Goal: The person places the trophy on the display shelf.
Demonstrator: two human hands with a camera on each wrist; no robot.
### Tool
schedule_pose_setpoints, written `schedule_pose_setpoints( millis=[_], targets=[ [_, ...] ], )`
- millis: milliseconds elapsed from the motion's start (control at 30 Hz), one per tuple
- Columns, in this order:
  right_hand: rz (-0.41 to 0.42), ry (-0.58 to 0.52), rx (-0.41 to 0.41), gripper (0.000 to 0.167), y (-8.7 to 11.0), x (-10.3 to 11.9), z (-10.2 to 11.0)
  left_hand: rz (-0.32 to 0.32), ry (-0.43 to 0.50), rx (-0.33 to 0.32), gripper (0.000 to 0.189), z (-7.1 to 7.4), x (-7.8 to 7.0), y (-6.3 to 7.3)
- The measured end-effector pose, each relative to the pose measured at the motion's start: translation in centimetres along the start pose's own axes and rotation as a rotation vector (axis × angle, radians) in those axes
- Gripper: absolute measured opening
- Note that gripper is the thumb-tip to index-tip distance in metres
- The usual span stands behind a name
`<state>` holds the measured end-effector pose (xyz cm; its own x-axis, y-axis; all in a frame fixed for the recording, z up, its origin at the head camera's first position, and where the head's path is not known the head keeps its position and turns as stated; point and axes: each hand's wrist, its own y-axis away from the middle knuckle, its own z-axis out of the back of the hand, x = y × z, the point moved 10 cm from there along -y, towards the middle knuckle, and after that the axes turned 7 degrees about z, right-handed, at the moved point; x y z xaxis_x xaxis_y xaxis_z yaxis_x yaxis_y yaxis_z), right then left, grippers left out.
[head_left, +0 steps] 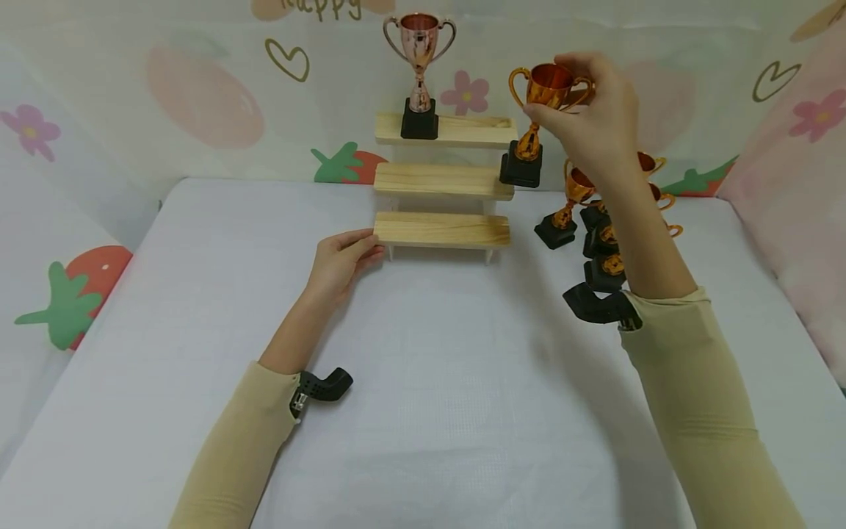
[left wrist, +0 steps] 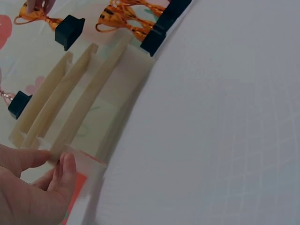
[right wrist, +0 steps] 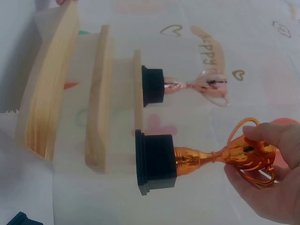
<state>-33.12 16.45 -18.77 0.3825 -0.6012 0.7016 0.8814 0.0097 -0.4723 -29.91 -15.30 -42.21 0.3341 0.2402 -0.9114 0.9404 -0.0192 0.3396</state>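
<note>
My right hand (head_left: 598, 110) grips an orange-gold trophy cup (right wrist: 197, 159) by its bowl, thumb on one side and fingers on the other. Its black base hangs at the right end of the three-step wooden stand (head_left: 443, 180), near the top step; whether it touches the wood I cannot tell. On the left part of that top step stands a rose-gold trophy (head_left: 419, 73), upright. My left hand (head_left: 340, 264) pinches the left end of the lowest step between thumb and fingers, as the left wrist view (left wrist: 37, 183) also shows.
Several more orange-gold trophies (head_left: 562, 213) with black bases stand on the white table (head_left: 423, 411) to the right of the stand, partly hidden behind my right forearm. A printed cloth (head_left: 218, 88) with strawberries, flowers and hearts hangs behind the table.
</note>
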Motion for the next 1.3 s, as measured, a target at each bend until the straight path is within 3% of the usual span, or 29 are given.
schedule_pose_setpoints(
  millis=[300, 800, 1300],
  targets=[
    [-0.045, -0.051, 0.015, 0.060, -1.9, 0.0, -0.7, 0.010, -0.004, -0.003, 0.042, 0.0, 0.1, 0.0],
    [0.015, -0.116, 0.050, 0.060, -4.6, 0.8, -2.5, 0.017, -0.003, -0.011, 0.042, 0.1, 0.2, -0.1],
    [0.028, -0.063, 0.097, 0.060, -6.7, 0.7, -4.2, 0.014, 0.008, -0.014, 0.041, 0.1, 0.1, 0.0]
  ],
)
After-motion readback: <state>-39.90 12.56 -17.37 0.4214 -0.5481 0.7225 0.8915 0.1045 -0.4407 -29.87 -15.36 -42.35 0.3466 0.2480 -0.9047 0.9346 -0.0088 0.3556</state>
